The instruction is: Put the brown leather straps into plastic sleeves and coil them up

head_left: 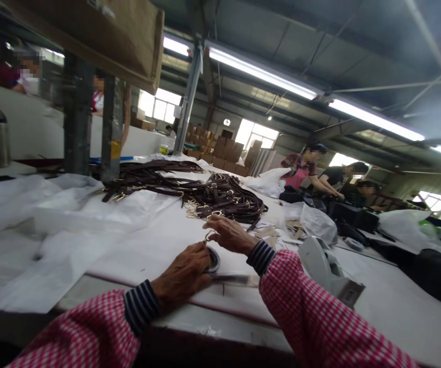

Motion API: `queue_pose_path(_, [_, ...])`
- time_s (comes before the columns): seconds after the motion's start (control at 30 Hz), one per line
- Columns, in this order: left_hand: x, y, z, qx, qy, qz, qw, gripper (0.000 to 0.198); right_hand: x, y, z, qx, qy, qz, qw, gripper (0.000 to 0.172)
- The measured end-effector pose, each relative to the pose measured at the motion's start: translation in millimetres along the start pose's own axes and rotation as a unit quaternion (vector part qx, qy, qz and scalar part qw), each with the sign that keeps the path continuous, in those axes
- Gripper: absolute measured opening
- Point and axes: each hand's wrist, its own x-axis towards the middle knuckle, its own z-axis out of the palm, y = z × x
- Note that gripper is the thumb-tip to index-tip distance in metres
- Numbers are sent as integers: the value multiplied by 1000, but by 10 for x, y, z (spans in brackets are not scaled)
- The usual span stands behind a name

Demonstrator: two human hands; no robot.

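My left hand [185, 268] is closed around the near side of a dark grey round coil [214, 260], low over the white table. Whether it is a tape roll or a wound strap, I cannot tell. Just beyond it, my right hand [230, 235] has its fingers bent around a small gold-coloured metal piece [208, 236], which looks like a hook and sits right above the left fingertips. A pale flat strip [235, 280] lies beside the coil. Behind both hands is a heap of dark brown straps [228, 197] with gold-coloured clips [193, 208].
To the right stands a grey-white tape-dispenser-like device [325, 268], near scattered beige scraps [268, 232]. Plastic sheeting [63, 220] covers the left. Metal posts [111, 133] hold a brown box-like object [101, 41] overhead. Black bags [352, 217] and co-workers [300, 168] are at the right.
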Motion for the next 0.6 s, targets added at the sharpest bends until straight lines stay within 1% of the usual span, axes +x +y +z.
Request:
queue_pose_path(0.1, [-6, 9, -14, 0, -5, -12, 1000, 9, 55, -6, 102, -15, -32, 0, 999, 15])
queue_pose_path(0.23, [-7, -1, 3, 10, -1, -16, 1000, 10, -15, -7, 66, -21, -49, 23, 998, 13])
queue_pose_path(0.33, [-14, -25, 54, 25, 28, -16, 999, 12, -66, -73, 16, -5, -53, 48, 997, 12])
queue_pose_path(0.4, [-21, -30, 81, 21, 43, -16, 999, 11, -71, -134, 10, 15, -55, 64, 996, 7])
queue_pose_path(0.53, [-22, -10, 76, 6, 41, -31, 999, 10, -51, -217, 77, 53, -50, 105, 992, 5])
queue_pose_path(0.6, [-16, 0, 55, 1, 39, -36, 999, 10, -54, -233, 135, 57, -36, 119, 991, 3])
